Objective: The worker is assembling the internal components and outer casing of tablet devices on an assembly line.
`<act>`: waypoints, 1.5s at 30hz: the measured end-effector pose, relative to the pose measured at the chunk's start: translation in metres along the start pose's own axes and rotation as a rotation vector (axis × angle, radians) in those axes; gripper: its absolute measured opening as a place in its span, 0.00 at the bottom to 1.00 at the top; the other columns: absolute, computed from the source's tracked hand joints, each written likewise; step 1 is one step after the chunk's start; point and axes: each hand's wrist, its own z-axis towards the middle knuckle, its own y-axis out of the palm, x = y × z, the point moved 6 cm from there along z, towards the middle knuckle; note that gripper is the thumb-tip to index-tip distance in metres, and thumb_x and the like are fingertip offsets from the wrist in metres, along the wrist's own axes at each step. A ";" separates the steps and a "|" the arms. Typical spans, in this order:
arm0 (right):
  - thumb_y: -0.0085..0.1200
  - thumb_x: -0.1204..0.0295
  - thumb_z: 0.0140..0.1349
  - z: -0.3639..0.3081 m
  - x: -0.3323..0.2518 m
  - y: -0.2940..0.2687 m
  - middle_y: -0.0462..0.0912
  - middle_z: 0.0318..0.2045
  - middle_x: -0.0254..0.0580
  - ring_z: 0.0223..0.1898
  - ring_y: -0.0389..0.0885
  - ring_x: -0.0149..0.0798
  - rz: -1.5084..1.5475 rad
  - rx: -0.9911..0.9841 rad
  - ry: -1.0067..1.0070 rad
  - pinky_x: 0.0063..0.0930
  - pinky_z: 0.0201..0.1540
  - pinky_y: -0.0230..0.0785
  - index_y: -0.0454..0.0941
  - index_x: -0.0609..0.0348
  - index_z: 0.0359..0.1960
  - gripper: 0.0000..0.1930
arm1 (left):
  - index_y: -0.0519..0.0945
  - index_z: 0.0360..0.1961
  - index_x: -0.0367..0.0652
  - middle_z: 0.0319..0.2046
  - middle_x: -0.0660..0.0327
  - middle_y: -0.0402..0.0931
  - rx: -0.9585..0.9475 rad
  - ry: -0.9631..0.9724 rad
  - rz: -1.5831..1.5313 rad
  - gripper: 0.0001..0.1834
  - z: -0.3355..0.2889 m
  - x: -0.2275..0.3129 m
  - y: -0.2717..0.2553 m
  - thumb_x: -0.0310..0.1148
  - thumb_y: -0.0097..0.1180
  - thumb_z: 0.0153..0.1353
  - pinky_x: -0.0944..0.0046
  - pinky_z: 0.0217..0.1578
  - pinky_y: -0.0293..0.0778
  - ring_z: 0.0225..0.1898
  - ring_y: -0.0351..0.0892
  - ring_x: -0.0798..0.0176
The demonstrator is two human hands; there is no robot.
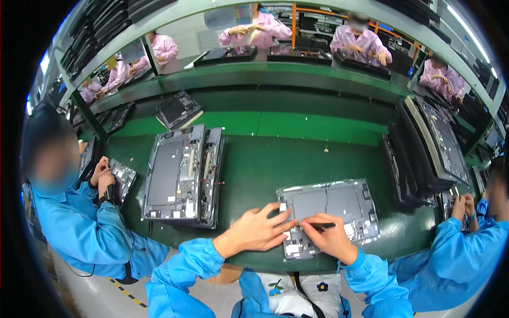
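Grey metal, flat and rectangular, the opened device chassis (330,214) lies just right of the frame's centre on the green conveyor mat (260,164), its dark inner panels facing up. Your left hand (258,230) rests on its lower left corner with the fingers spread and laid flat, pressing the edge down. Your right hand (331,238) sits touching the chassis beside it, curled around a thin black pen-like tool (322,226) that you pinch between thumb and forefinger; the tool lies nearly level, and I cannot tell whether its tip meets the surface.

Left of centre, a stack of similar grey chassis (183,175) lies tilted on the mat, well apart from your hands. At the right of the frame, a pile of dark flat panels (432,146) leans against the belt's edge. A person in a blue smock (87,222) works at the left edge of the frame, another in blue (461,249) at the lower right. Workers in pink smocks (360,42) sit along the far bench at the top of the frame.
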 end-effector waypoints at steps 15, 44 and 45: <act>0.66 0.78 0.62 -0.004 -0.002 0.001 0.83 0.27 0.41 0.24 0.83 0.40 -0.083 0.003 -0.084 0.31 0.26 0.74 0.86 0.61 0.38 0.04 | 0.83 0.59 0.60 0.57 0.67 0.77 0.066 -0.020 -0.015 0.22 0.000 0.001 0.003 0.47 0.59 0.64 0.60 0.38 0.84 0.57 0.76 0.53; 0.64 0.79 0.61 -0.007 0.000 0.001 0.82 0.26 0.40 0.23 0.83 0.43 -0.020 -0.019 -0.072 0.32 0.25 0.74 0.84 0.60 0.33 0.02 | 0.79 0.65 0.59 0.68 0.53 0.69 0.007 -0.319 -0.363 0.26 -0.018 0.019 0.006 0.44 0.60 0.65 0.32 0.68 0.64 0.62 0.73 0.45; 0.64 0.79 0.61 -0.008 0.001 0.000 0.82 0.26 0.40 0.23 0.83 0.43 -0.015 -0.017 -0.053 0.33 0.25 0.75 0.84 0.60 0.33 0.02 | 0.79 0.65 0.60 0.68 0.55 0.69 0.004 -0.300 -0.338 0.26 -0.016 0.020 0.006 0.45 0.60 0.65 0.32 0.67 0.64 0.62 0.74 0.47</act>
